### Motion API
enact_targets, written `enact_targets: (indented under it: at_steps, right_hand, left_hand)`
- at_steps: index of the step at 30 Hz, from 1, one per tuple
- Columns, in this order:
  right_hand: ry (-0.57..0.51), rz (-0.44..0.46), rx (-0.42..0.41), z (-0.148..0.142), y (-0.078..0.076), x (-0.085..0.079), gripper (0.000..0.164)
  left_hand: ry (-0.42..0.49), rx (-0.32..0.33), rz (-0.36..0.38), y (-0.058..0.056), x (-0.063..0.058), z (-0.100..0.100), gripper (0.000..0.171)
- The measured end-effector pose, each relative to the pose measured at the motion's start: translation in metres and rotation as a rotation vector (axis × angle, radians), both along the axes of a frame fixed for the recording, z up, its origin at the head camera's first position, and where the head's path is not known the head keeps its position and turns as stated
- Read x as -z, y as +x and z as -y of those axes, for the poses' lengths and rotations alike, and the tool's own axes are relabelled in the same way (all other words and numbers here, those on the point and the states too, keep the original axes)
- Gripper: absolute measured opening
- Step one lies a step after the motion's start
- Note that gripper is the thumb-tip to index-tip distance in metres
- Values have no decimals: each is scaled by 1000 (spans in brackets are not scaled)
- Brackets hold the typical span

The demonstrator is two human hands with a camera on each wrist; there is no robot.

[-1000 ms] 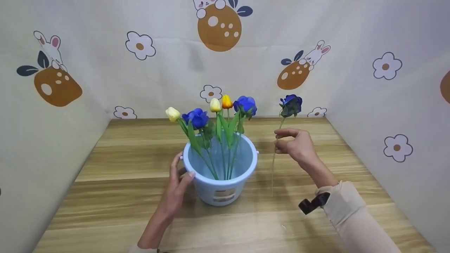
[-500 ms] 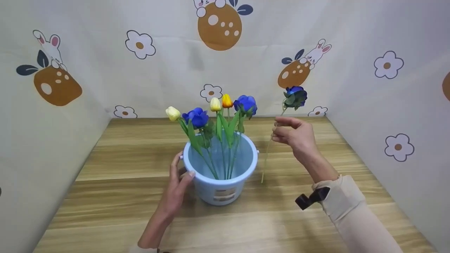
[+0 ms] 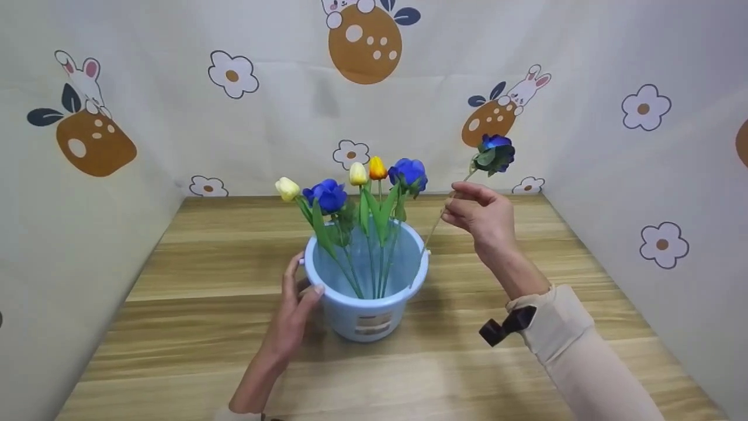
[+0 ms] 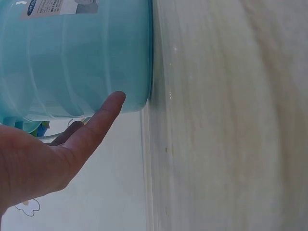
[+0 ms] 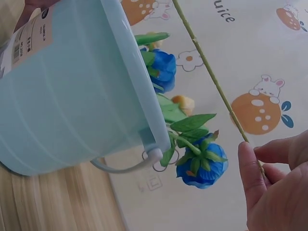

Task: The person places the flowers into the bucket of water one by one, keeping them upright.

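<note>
My left hand (image 3: 289, 318) lies against the left side of a light blue bucket (image 3: 365, 318), thumb at the rim. Its fingers look straight along the bucket wall in the left wrist view. To the right, my right hand (image 3: 485, 219) pinches the thin stem (image 5: 214, 77) of a blue artificial rose (image 3: 495, 155) just below the bloom. The stem slants down left, and its lower end overlaps the bucket's mouth in the head view. Inside the bucket stand two blue flowers (image 3: 326, 196), two pale yellow tulips (image 3: 287, 189) and an orange tulip (image 3: 378, 168).
The bucket stands on a wood-grain table (image 3: 210, 351). A pale cloth backdrop (image 3: 280, 128) with bunny, orange and flower prints surrounds it at the back and sides. The bucket's handle (image 5: 127, 169) hangs down its side.
My right hand has risen and moved left with the rose. The stem has tilted, its lower end swinging from beside the bucket to over its right rim. The left hand stays put.
</note>
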State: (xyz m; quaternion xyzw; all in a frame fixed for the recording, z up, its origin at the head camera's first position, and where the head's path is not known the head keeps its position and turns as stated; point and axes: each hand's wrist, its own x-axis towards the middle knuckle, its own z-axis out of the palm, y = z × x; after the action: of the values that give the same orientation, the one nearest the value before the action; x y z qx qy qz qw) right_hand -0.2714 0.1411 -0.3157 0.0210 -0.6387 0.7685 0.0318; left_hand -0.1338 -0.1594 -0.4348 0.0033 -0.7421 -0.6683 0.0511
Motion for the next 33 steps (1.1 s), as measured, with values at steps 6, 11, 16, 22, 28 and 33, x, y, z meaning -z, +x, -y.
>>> enact_targets:
  at_steps: [6,11,16,22,28,33]
  right_hand:
    - [4,-39,-6,12,2,1,32]
    - [50,-63,-16,19,6,2,33]
    - [76,-94,-50,30,12,3,34]
    - [112,-119,-81,43,17,0,38]
    - [95,-134,-79,48,18,-7,37]
    - [84,-173,-55,49,17,-8,36]
  left_hand:
    - [-1,0,1,-1,0,-1,76]
    - [-3,6,-9,-1,1,-1,75]
    - [-1,7,-8,-1,1,0,75]
    - [12,2,-3,0,2,1,75]
    - [11,0,-2,0,1,0,76]
    - [13,-7,-8,-1,2,0,77]
